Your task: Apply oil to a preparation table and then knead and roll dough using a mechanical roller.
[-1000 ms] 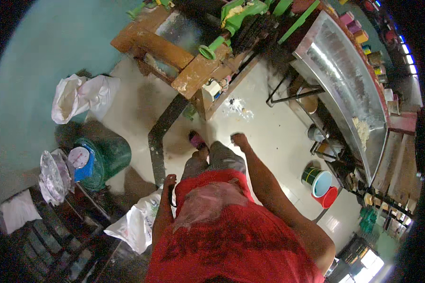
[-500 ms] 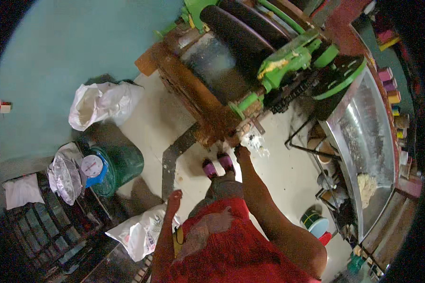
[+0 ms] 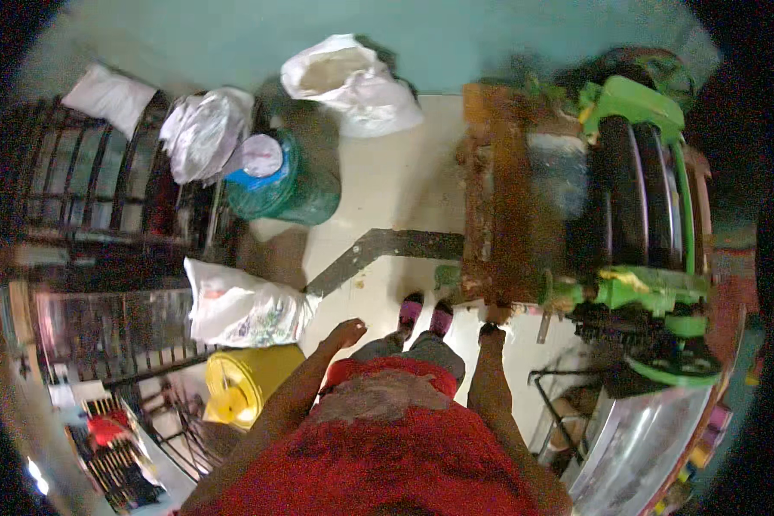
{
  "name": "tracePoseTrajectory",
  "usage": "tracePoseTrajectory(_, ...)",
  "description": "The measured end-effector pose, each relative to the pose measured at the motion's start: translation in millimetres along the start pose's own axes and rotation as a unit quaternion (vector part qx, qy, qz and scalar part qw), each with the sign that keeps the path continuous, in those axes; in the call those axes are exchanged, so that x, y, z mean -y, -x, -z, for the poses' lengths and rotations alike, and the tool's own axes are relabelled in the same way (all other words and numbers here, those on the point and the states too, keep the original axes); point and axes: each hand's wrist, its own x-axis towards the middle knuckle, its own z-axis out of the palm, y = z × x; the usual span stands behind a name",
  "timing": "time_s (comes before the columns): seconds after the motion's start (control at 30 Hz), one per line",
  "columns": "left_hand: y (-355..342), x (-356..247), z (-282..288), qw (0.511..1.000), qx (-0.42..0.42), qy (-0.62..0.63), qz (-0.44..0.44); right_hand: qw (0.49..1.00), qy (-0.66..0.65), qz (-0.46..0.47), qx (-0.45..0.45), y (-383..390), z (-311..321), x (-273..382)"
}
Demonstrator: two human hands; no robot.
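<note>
My left hand (image 3: pixel 347 333) hangs in front of my left hip, with nothing visible in it and its fingers loosely apart. Nearest to it is a white printed sack (image 3: pixel 248 305) on the floor. My right hand (image 3: pixel 491 333) is low at the near corner of a brown, worn machine frame (image 3: pixel 494 206). It looks to be at or against that corner; its fingers are too dark to make out. The frame belongs to a green machine (image 3: pixel 632 107) with dark rollers (image 3: pixel 619 185).
A green drum (image 3: pixel 318 193) bears a round dial scale (image 3: pixel 262 156). An open white sack (image 3: pixel 374 99) stands by the far wall. Left are a yellow bucket (image 3: pixel 275 370) and dark racks (image 3: pixel 86 189). A metal trough (image 3: pixel 636 447) lies right of my right arm.
My view has turned to the right, so the machine now shows at the right and the yellow bucket has come into view. My right hand stays by the machine's corner; my left hangs free.
</note>
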Motion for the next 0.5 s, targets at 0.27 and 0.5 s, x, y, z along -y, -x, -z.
tracePoseTrajectory(0.27,-32.4,-95.2,0.0,0.998,-0.002,-0.047,-0.028,0.996,0.081,0.021,-0.009,5.3,-17.9,1.4)
tracePoseTrajectory(0.5,-58.2,-72.3,12.1,0.992,0.005,-0.042,-0.120,0.987,0.001,0.017,-0.158,-1.1,-18.2,-0.9)
